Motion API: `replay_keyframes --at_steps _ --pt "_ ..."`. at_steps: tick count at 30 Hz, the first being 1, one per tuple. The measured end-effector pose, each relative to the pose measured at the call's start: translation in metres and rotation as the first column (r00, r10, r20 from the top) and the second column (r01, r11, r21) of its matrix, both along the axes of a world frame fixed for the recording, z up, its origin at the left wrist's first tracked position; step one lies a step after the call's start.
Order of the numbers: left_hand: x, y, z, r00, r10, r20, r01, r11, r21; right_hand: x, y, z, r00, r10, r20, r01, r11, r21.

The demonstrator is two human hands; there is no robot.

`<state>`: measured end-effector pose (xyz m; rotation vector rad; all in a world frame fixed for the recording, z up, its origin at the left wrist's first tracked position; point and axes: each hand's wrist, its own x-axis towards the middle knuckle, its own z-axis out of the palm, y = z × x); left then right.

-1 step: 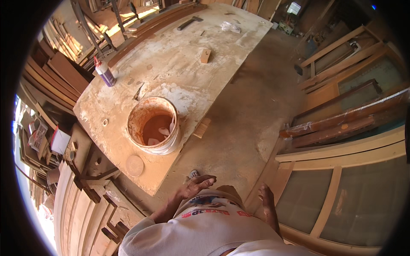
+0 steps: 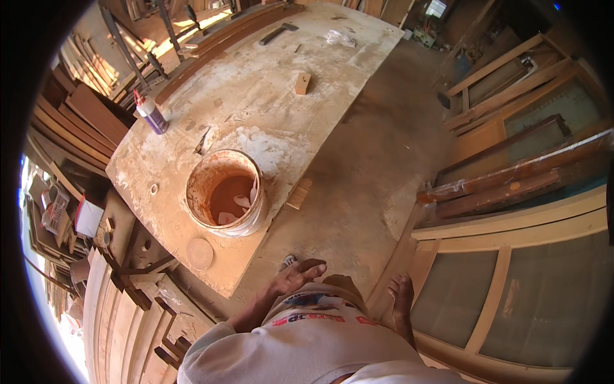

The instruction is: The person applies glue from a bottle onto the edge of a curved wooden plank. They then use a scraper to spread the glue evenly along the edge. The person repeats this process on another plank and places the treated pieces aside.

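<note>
My left hand [image 2: 297, 276] hangs in front of my shirt, past the table's near corner, with its fingers stretched out and nothing in it. Lower right, my right hand [image 2: 401, 296] is held up beside my body, its fingers loosely apart and also holding nothing. Nearest to the left hand on the table is a white bucket [image 2: 246, 225], smeared reddish-brown inside. Brownish liquid [image 2: 231, 194] partly fills it, and pale pieces I cannot identify stick out at its right side. A round flat disc [image 2: 200, 254] lies close to the bucket.
The dusty worktable [image 2: 256, 109] carries a glue bottle [image 2: 151, 114], a small wooden block [image 2: 302, 83], a hammer [image 2: 278, 34] and a crumpled clear wrapper [image 2: 340, 39]. Wooden frames with panes [image 2: 454, 291] lean at right. Curved timber pieces [image 2: 115, 320] are stacked lower left.
The whole view has shifted slightly, so the table and bucket sit a little further left. My right hand has turned a little, showing its fingers more spread. The left hand has barely moved.
</note>
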<state>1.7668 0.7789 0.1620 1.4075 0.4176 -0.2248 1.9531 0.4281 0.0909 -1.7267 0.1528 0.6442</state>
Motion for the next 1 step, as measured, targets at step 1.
replay_keyframes --at_steps 1 --pt "0.0259 0.0023 0.0092 0.999 -0.043 -0.013 0.043 0.999 0.008 -0.0181 -0.0268 -0.0243 0.999 -0.04 -0.016 0.039 0.999 -0.017"
